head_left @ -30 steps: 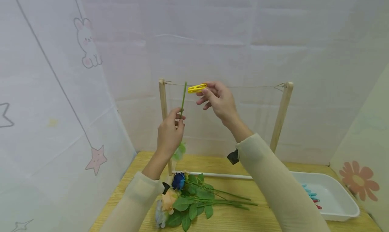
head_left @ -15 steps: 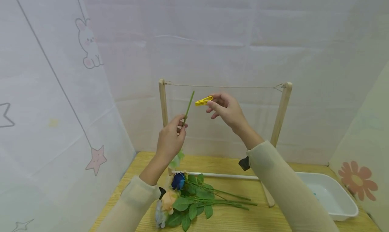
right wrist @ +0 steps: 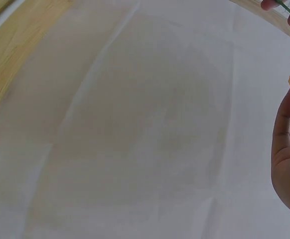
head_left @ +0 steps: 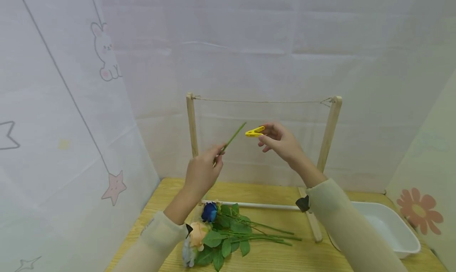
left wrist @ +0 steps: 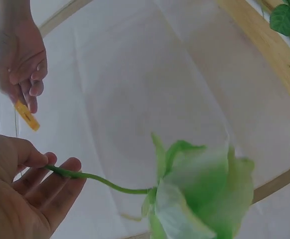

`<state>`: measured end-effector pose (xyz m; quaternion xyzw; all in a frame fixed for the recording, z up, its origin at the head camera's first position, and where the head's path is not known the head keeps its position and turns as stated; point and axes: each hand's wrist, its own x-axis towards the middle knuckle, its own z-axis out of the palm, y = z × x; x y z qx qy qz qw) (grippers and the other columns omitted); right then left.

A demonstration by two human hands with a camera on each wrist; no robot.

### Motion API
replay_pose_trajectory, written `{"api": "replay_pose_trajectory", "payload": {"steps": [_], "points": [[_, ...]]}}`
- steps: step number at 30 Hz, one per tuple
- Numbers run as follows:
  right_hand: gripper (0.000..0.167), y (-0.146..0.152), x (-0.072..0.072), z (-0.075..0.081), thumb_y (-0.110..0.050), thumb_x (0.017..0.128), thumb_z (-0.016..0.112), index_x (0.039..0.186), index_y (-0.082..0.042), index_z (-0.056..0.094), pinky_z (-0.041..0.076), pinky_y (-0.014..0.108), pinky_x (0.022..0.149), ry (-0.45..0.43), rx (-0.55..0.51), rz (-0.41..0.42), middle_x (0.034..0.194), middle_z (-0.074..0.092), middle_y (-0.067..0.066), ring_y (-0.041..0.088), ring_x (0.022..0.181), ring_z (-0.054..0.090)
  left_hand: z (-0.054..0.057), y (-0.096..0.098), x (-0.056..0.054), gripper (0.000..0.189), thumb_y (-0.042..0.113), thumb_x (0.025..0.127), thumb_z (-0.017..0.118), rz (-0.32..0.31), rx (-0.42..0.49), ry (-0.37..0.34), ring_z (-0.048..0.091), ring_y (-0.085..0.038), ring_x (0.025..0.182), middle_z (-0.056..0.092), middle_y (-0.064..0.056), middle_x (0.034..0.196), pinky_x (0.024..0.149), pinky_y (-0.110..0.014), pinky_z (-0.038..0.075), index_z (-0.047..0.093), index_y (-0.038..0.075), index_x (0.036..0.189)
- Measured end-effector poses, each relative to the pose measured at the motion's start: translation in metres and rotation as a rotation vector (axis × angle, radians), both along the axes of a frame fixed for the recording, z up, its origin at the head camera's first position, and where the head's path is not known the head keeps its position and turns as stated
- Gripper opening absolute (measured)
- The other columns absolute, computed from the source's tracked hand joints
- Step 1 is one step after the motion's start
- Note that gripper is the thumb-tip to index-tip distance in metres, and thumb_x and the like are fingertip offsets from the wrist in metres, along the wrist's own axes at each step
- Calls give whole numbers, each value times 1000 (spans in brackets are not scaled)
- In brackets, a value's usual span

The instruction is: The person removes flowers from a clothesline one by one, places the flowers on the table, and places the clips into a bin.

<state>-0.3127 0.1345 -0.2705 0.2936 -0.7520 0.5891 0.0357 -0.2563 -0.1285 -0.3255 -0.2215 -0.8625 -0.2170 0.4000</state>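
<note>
My left hand [head_left: 204, 168] pinches the green stem [head_left: 235, 136] of an artificial rose, its cut end slanting up to the right. In the left wrist view the pale green and white bloom [left wrist: 200, 191] hangs at the far end of that stem. A yellow clothespin [head_left: 254, 132] is pinched by my right hand [head_left: 283, 142], its tip pointing left at the stem's end with a small gap between. Both hands are below the twine [head_left: 263, 101] strung across the wooden frame [head_left: 329, 135].
On the wooden table [head_left: 270, 260] lie several roses: a blue one [head_left: 209, 212], a peach one [head_left: 198, 235] and a pale grey-blue one [head_left: 189, 253], stems pointing right. A white tray [head_left: 402, 236] stands at the right, partly behind my right sleeve. A white bar [head_left: 260, 205] joins the frame's feet.
Both hands have come down from the twine and shifted right, the right hand further. The stem has tilted from nearly upright to a rightward slant. Each hand still holds its thing.
</note>
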Motion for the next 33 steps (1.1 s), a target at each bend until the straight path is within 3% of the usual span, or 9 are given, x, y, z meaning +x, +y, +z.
{"api": "replay_pose_trajectory", "payload": {"steps": [3, 6, 12, 16, 21, 25, 29, 33], "points": [[40, 10, 1, -7, -20, 101, 65, 135, -4, 53, 60, 33, 75, -18, 10, -15, 126, 61, 22, 32, 99, 67, -4, 3, 6, 45, 0, 91, 70, 23, -107, 91, 45, -9, 43, 77, -7, 100, 38, -21, 29, 67, 15, 133], [39, 18, 2, -12, -17, 101, 65, 135, -3, 53, 61, 35, 75, -24, 18, -26, 126, 61, 23, 25, 95, 68, -7, 6, 13, 51, -1, 89, 71, 49, -212, 145, 32, -8, 40, 77, -7, 100, 38, -20, 23, 64, 16, 137], [40, 29, 5, -23, -10, 99, 65, 136, 0, 52, 60, 49, 80, -47, 43, -39, 125, 63, 20, 21, 94, 69, -14, 11, 20, 59, 0, 86, 75, 77, -344, 211, 49, -13, 45, 76, -3, 109, 38, -19, 22, 61, 18, 140], [41, 35, 8, -31, -8, 99, 65, 137, 2, 52, 62, 41, 77, -50, 43, -25, 127, 61, 23, 24, 95, 69, -20, 12, 23, 58, 1, 88, 75, 72, -380, 234, 61, -14, 55, 75, -1, 115, 39, -19, 19, 61, 20, 141], [40, 44, 11, -41, -6, 100, 62, 137, 4, 51, 61, 35, 74, -37, 34, -11, 126, 61, 27, 18, 91, 70, -27, 14, 27, 55, 0, 89, 75, 50, -424, 265, 71, -16, 71, 74, -2, 113, 39, -18, 26, 62, 18, 140], [39, 51, 14, -50, -6, 101, 60, 137, 6, 50, 62, 34, 74, -19, 32, -5, 125, 60, 29, 15, 90, 70, -31, 16, 31, 56, 0, 88, 76, 58, -457, 271, 72, -17, 74, 74, -2, 113, 39, -20, 34, 62, 18, 139], [39, 59, 18, -58, -8, 102, 60, 137, 6, 50, 62, 34, 75, -14, 38, -7, 125, 61, 29, 16, 91, 70, -33, 19, 37, 64, -1, 85, 79, 46, -501, 246, 74, -19, 81, 74, -3, 113, 46, -23, 51, 59, 17, 142], [40, 68, 21, -66, -11, 103, 59, 138, 5, 49, 62, 37, 76, -16, 46, -13, 125, 61, 28, 19, 93, 70, -36, 23, 43, 67, -1, 84, 80, 55, -555, 228, 75, -22, 86, 73, -4, 117, 54, -28, 59, 57, 17, 144]]}}
